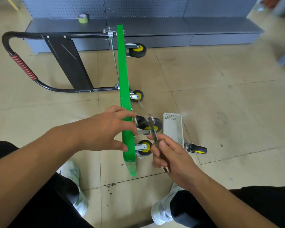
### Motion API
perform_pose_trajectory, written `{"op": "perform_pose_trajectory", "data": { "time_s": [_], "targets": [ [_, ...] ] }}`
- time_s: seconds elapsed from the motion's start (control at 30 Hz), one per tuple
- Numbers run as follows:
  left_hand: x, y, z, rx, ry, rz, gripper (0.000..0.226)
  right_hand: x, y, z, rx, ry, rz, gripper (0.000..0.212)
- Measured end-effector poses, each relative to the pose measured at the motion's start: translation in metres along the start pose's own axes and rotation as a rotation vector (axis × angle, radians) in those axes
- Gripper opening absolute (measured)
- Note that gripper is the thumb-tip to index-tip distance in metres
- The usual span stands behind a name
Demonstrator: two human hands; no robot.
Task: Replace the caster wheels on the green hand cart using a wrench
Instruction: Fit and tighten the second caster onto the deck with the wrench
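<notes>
Head view: left hand [105, 129] lies straight-fingered across the green cart [124, 89] (tipped on edge), right hand [169, 155] grips the wrench [152, 125] beside its casters [145, 147].

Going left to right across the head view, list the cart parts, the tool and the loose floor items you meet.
red-wrapped handle grip → black handle panel → green cart deck → wrench → white basket → loose caster. The hands and the mounted casters overlap these, so they are left out.
</notes>
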State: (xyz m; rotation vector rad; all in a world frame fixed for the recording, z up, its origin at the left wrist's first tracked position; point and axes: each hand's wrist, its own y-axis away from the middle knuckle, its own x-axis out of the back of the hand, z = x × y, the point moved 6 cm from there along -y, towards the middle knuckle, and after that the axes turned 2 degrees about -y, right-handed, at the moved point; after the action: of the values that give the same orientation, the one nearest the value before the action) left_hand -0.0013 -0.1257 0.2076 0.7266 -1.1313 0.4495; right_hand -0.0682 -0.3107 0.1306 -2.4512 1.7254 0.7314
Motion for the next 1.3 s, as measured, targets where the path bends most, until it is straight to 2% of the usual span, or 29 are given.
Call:
{"op": "perform_pose_trajectory", "data": {
  "time_s": [0.2,0.37,0.67,0.93,1.3],
  "targets": [
    [0.0,-0.001,0.0,-0.009,0.003,0.014,0.051,0.01,-0.005,0.006,-0.012,0.135,0.109,0.03],
    [0.0,-0.002,0.0,0.0,-0.006,0.003,0.052,0.008,-0.001,0.027,-0.184,0.042,0.19,0.026],
    [0.006,-0.002,-0.007,0.029,0.013,0.031,0.053,0.016,-0.001,0.059,-0.398,0.168,0.245,0.011],
    [0.005,-0.003,-0.011,0.005,0.028,0.073,0.053,0.018,-0.012,0.079,-0.384,0.215,0.198,0.017],
    [0.005,-0.005,-0.014,0.0,0.036,0.093,0.053,0.035,-0.032,0.092,-0.283,0.363,0.254,0.02]
  ]
}}
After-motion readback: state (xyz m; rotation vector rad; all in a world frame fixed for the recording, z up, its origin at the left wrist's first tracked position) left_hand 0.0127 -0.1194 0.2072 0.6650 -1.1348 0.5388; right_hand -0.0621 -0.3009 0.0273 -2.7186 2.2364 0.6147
